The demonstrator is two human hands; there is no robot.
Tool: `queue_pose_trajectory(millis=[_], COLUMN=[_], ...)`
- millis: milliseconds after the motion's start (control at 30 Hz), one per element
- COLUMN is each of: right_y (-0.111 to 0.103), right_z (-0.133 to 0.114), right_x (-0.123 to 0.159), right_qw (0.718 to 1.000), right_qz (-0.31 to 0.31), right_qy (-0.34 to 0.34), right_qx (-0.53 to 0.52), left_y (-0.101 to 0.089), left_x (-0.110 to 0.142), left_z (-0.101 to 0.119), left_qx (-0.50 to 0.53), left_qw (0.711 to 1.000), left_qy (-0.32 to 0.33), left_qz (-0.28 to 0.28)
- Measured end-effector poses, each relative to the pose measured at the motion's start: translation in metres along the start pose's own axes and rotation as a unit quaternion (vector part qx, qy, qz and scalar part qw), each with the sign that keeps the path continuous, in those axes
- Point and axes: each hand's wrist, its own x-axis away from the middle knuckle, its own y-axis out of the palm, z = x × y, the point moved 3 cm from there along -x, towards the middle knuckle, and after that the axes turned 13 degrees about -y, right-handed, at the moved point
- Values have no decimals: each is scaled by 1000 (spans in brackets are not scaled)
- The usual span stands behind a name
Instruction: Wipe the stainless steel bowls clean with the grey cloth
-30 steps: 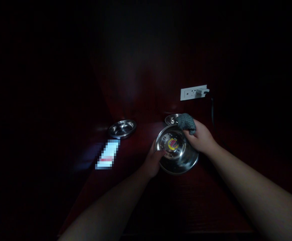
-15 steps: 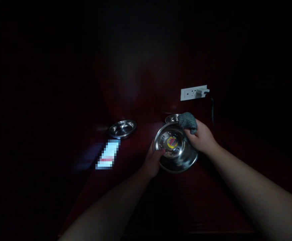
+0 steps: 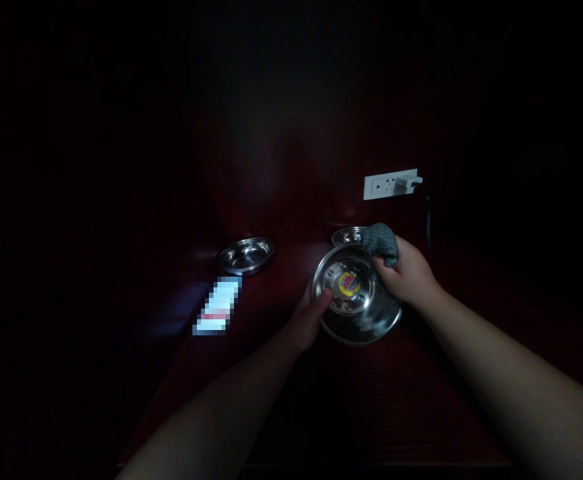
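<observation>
A shiny steel bowl (image 3: 361,327) with a yellow and red round sticker inside is held tilted, its opening toward me. My left hand (image 3: 311,321) grips its left rim, the thumb over the inside and the other fingers hidden behind. At the upper right rim, my right hand (image 3: 409,270) is closed on a dark grey-green knit cloth (image 3: 381,243), which touches the bowl's edge. Behind the bowl sits a steel dish (image 3: 342,236), partly covered by the bowl and cloth.
On the dark red table (image 3: 281,280), another steel dish (image 3: 246,256) stands at the left. In front of it lies a bright, pixelated rectangle (image 3: 219,305). A white wall socket (image 3: 384,186) holds a plug (image 3: 409,183) with a hanging cord (image 3: 428,223). The surroundings are very dark.
The whole view has shifted slightly, so things sit a little further right. Both hands keep their hold on the bowl and cloth, with hardly any other difference.
</observation>
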Motion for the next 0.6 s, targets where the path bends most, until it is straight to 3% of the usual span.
queue_pose_trajectory(millis=[433,600], right_y=[3,3], right_z=[1,0], right_x=[2,2], right_qw=[998,998], right_qz=[-52,-52], right_qy=[-28,-29], right_qx=[-3,-1], left_y=[0,3], left_x=[-2,-2], left_z=[-3,-5], left_qx=[-6,12], left_qw=[997,998], left_qy=[-70,-65], left_qz=[-16,-10])
